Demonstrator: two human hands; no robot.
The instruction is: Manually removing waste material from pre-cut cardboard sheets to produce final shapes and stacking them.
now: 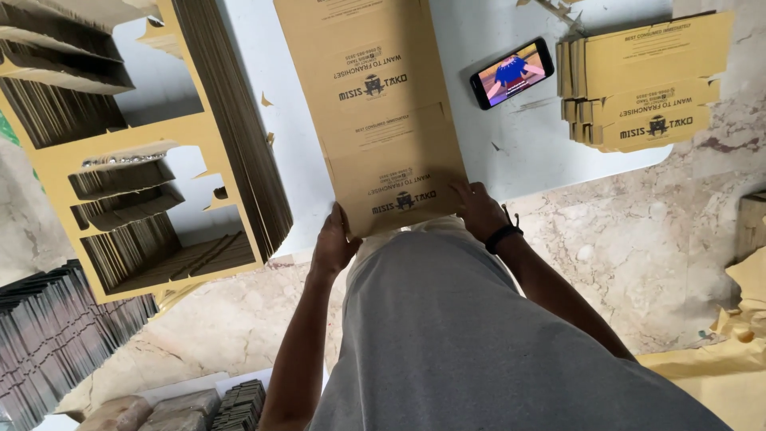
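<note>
I see a tall stack of flat cardboard sheets [375, 104] lying on the white counter [527, 152] straight ahead of me, its long axis running away from my body, its near short edge jutting just past the counter edge toward my waist. Both hands sit at that near edge, one on each corner, so neither is nearer than the other.

My left hand [333, 243] wraps the lower left corner from the side and underneath, fingers curled around the edge and grasping the sheets. My right hand [479, 209], with a black band on its wrist, lies on the lower right corner, fingers pressed flat on the top sheet near the edge; I judge it is gripping too, though I cannot see beneath the sheet. Both forearms reach forward and slightly inward, elbows close to my grey shirt.

A phone [512, 73] with a lit screen lies on the counter to the right of the stack, well apart from my hands. Farther right sits a smaller pile of folded sheets [646, 80]. To the left stands a pile of punched-out cardboard frames [152, 152].
</note>
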